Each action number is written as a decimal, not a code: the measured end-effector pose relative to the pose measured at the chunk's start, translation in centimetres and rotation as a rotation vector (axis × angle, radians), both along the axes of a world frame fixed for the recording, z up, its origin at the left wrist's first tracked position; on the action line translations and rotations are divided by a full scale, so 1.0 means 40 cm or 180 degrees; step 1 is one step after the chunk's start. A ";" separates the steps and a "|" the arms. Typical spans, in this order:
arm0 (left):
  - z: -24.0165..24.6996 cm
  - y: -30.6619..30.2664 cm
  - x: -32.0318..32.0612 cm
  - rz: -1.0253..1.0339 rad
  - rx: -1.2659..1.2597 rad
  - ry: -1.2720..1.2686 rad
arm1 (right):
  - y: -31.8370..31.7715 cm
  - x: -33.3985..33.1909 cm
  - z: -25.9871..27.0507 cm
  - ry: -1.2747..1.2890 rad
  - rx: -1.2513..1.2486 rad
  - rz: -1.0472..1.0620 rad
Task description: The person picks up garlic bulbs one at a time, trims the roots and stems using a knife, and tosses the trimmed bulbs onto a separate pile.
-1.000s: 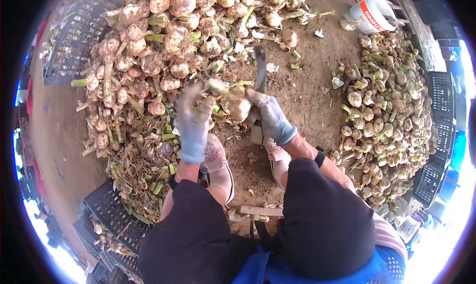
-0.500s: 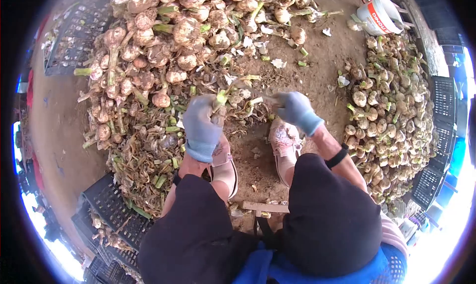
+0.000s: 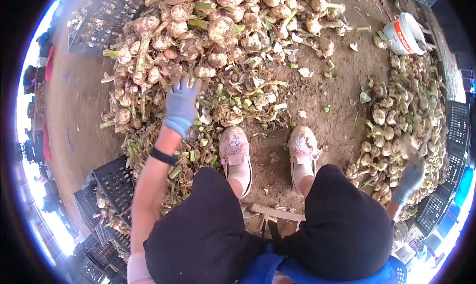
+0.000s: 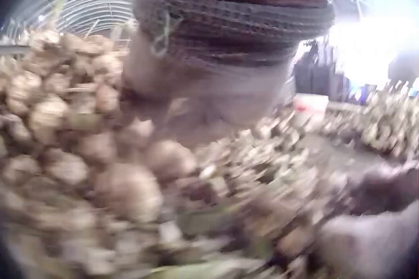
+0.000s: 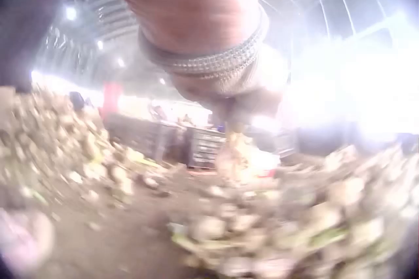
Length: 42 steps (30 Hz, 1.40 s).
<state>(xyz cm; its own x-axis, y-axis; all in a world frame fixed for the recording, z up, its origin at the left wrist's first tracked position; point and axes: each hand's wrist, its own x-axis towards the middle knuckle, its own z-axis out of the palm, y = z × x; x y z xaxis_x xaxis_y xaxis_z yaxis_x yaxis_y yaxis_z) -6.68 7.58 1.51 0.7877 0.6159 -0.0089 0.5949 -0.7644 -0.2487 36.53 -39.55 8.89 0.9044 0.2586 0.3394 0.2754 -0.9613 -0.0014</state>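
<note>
My left hand (image 3: pixel 182 103), in a grey-blue glove, reaches to the near edge of a large heap of garlic (image 3: pixel 218 31) with long stems. Its fingers are stretched forward and apart, close over the bulbs, with nothing held. In the left wrist view the glove (image 4: pixel 203 96) hangs just above blurred bulbs. My right hand (image 3: pixel 411 177), also gloved and motion-blurred, is over the pile of trimmed garlic (image 3: pixel 391 115) on the right. A garlic bulb (image 5: pixel 237 160) hangs below its fingers in the right wrist view, gripped near the stem. The knife is out of sight.
Cut stems and dry skins (image 3: pixel 186 157) lie left of my pink shoes (image 3: pixel 235 147). A white bucket (image 3: pixel 405 35) stands at the back right. Black crates (image 3: pixel 115 182) sit at the left, and more crates (image 3: pixel 458 125) line the right edge. Bare soil (image 3: pixel 337 100) separates the piles.
Both hands were together in front over a garlic bulb, the right with a knife. They have parted: left to the big heap, right out over the trimmed pile. The head view has shifted.
</note>
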 end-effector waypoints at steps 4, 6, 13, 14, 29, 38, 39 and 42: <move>-0.113 0.074 -0.046 -0.0182 -0.0017 0.0963 | -0.098 0.033 0.053 0.0042 -0.0086 -0.0252; -0.074 0.076 -0.013 0.0033 -0.0419 0.0977 | 0.003 -0.012 -0.011 0.0506 0.0594 0.0164; 0.124 -0.032 0.081 0.0291 -0.1154 -0.1386 | 0.600 -0.342 -0.121 0.3309 0.2027 0.2347; 0.126 -0.042 0.105 -0.0061 -0.0833 -0.1740 | 0.658 -0.384 -0.136 0.3284 0.2143 0.2918; -0.078 -0.184 0.110 -0.0365 -0.2966 -0.2889 | 0.747 -0.467 -0.085 0.2857 0.0325 0.3678; 0.008 -0.246 0.167 0.1226 -0.4515 -0.3123 | 0.750 -0.475 -0.055 0.2407 -0.0421 0.4103; 0.010 -0.251 0.161 0.1254 -0.4518 -0.3118 | 0.748 -0.471 -0.062 0.2409 -0.0342 0.4150; 0.006 -0.257 0.139 0.0805 -0.4418 -0.2724 | 0.746 -0.462 -0.077 0.2402 -0.0264 0.4243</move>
<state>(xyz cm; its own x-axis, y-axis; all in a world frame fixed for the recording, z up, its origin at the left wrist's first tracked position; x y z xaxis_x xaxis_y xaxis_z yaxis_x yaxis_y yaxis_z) -1.11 -2.72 1.75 0.7408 0.6145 -0.2712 0.3272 0.0224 0.9447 18.06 -9.70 5.82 -0.0440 0.9900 -0.1338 0.8697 -0.0280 -0.4929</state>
